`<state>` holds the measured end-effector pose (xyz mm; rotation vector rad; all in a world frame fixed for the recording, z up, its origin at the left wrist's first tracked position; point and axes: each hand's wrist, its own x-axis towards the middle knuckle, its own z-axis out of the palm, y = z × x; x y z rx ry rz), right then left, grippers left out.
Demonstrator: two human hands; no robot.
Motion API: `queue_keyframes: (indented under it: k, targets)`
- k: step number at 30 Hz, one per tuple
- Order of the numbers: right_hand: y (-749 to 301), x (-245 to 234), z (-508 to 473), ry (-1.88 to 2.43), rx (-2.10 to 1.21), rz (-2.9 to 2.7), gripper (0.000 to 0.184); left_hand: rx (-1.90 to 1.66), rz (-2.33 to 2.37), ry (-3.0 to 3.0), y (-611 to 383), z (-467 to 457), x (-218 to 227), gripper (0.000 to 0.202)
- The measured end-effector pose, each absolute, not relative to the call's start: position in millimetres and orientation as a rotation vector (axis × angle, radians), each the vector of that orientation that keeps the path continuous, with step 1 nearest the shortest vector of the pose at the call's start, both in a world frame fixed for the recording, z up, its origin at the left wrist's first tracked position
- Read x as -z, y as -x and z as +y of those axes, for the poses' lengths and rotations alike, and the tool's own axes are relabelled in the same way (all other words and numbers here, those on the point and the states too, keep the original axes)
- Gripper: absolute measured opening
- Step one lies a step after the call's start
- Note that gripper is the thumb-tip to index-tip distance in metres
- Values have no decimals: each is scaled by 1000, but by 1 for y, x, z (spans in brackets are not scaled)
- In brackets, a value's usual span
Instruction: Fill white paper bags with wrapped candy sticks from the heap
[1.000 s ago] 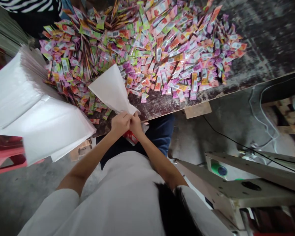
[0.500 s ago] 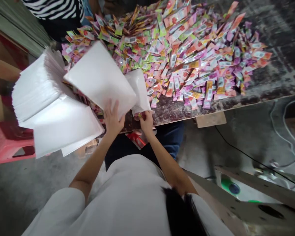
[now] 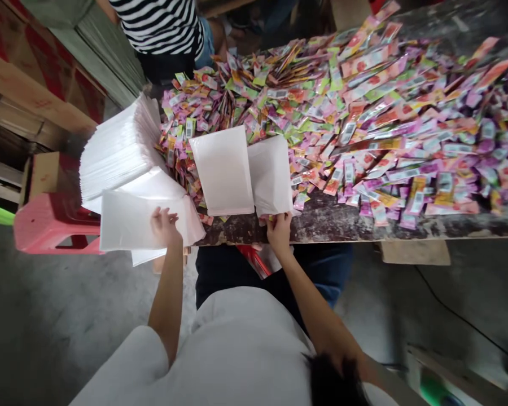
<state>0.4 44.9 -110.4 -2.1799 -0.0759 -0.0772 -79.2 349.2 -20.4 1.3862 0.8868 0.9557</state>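
Observation:
My left hand (image 3: 166, 226) is over the top white bag (image 3: 127, 223) of the loose ones at the left, its fingers apart and slightly blurred. Whether it touches that bag I cannot tell. My right hand (image 3: 280, 232) pinches the near edge of another white bag (image 3: 273, 175), where a bit of colourful wrapper shows at the fingertips. Between the hands a flat white bag (image 3: 223, 172) rests at the table's near side, partly on small packets.
A thick stack of white bags (image 3: 114, 152) stands at the left, above a red plastic stool (image 3: 38, 225). Colourful packets (image 3: 322, 113) are heaped along the dark table (image 3: 325, 225). Beyond the table is a person in a striped top (image 3: 156, 25). Cardboard boxes (image 3: 46, 175) stand far left.
My left hand has left the middle white bag and moved left to the loose bags. That middle bag now lies straighter. My right hand still holds its bag, and the view has shifted left.

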Motion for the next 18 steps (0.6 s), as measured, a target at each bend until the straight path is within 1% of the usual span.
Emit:
queue_keyframes:
  k: [2, 4, 7, 10, 12, 16, 18]
  targets:
    - [-1, 113, 45, 2203, 74, -78, 17, -864, 937, -1112, 91, 372, 38, 36]
    - [0, 114, 43, 2229, 78, -94, 17, -781, 916, -973, 101, 392, 48, 37]
    - [1, 114, 40, 2289, 97, -110, 15, -683, 906, -954, 110, 408, 51, 36]
    - [1, 114, 39, 2302, 100, -87, 16, -616, 1025, -1018, 111, 406, 47, 25]
    - [0, 113, 40, 2290, 103, -66, 18, -604, 1117, -1223, 110, 398, 42, 24]
    - [-2, 111, 42, 2284, 105, -48, 20, -673, 1061, -2082, 110, 391, 32, 29]
    - [-1, 111, 42, 2273, 113, -57, 22, -610, 1019, -2422, 111, 393, 33, 33]
